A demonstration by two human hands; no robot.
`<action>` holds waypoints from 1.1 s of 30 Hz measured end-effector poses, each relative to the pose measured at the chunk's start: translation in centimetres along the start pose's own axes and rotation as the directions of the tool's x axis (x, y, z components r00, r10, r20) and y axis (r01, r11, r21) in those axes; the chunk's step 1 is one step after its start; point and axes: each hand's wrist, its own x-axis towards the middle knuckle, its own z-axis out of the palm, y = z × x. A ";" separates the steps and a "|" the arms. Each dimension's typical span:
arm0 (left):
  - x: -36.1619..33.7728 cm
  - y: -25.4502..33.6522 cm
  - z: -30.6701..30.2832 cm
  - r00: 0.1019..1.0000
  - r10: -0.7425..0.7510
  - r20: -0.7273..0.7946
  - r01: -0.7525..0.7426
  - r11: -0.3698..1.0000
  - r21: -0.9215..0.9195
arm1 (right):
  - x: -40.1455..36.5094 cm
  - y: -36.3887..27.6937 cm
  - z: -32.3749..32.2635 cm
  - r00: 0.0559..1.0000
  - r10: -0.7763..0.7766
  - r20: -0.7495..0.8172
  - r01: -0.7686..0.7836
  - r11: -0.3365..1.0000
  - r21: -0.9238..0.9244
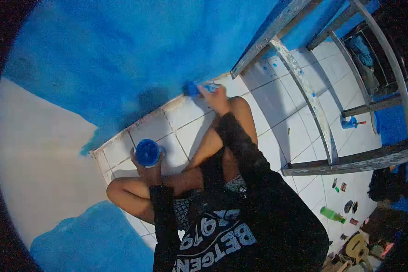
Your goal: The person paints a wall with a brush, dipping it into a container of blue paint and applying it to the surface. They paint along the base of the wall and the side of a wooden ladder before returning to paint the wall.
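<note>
"Brush (192, 89): state its position."

"Beyond the fingertips of the right hand (218, 99), toward the left hand (146, 171), at the lower edge of the blue wall (136, 59). Motion blur hides its outline; contact cannot be confirmed."

"Which step is in hand?"

"Judged from position: brush work along the wall base. Any move along that edge calls for a steady wrist and level bristles."

"Hand states?"

"Right: fingers appear clamped on the brush; exact finger placement is unclear. Left: clamped around the cup (148, 153) of blue paint, fingers on opposite sides, opening upward."

"Arm pose?"

"Right forearm extends forward over the bent leg (244, 115). Left forearm reaches forward, holding the cup above the tiled floor (181, 119)."
</note>
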 end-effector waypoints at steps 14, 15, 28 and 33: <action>0.0 -1.0 0.4 1.000 0.013 0.024 -0.011 0.997 -0.080 | 2.0 1.8 -2.6 0.788 -0.347 -0.508 0.079 0.876 -0.476; 0.1 -1.0 0.6 0.999 0.024 0.022 -0.022 0.997 -0.073 | 0.3 0.8 -0.6 0.712 -0.524 -0.467 0.211 0.794 -0.569; -0.3 4.5 -0.5 0.995 0.000 -0.101 0.010 0.995 0.098 | -1.0 0.1 -1.5 0.991 -0.133 0.005 0.133 0.984 -0.122; -0.1 4.6 0.2 0.996 -0.023 -0.081 0.023 1.000 -0.004 | 2.2 -1.9 -4.6 0.829 0.087 -0.552 -0.289 0.913 -0.289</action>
